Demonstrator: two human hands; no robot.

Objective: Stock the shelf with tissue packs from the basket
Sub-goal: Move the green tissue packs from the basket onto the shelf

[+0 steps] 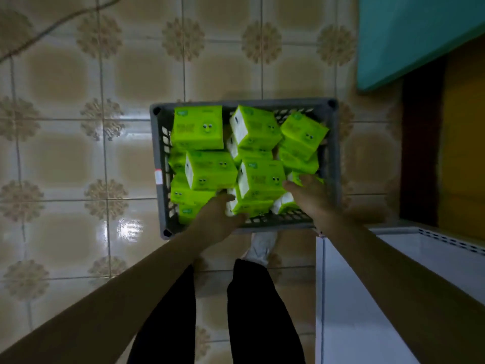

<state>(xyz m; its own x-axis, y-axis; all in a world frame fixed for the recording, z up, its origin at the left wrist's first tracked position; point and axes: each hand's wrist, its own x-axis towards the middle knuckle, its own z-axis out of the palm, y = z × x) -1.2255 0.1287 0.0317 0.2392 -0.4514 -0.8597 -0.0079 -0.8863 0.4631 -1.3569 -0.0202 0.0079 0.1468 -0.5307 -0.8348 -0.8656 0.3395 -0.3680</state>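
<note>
both in basket point(244, 102): left hand point(219, 215) fingers point(240, 218) clasp tissue pack point(252, 207); right hand point(311, 197) grasp unclear.

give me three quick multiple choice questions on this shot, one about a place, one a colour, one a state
1. Where does the basket stand?
A. on a shelf
B. on the tiled floor
C. on a chair

2. What colour are the wrappers of the tissue packs?
A. bright green
B. blue
C. red

3. What are the left hand and right hand doing?
A. hanging at the person's sides
B. reaching into the near end of the basket
C. resting flat on the floor

Answers:
1 B, since patterned tiles show all round the basket.
2 A, since every pack in view has a bright green wrapper with white ends.
3 B, since both arms stretch forward and both hands lie over the packs at the basket's near edge.
</note>
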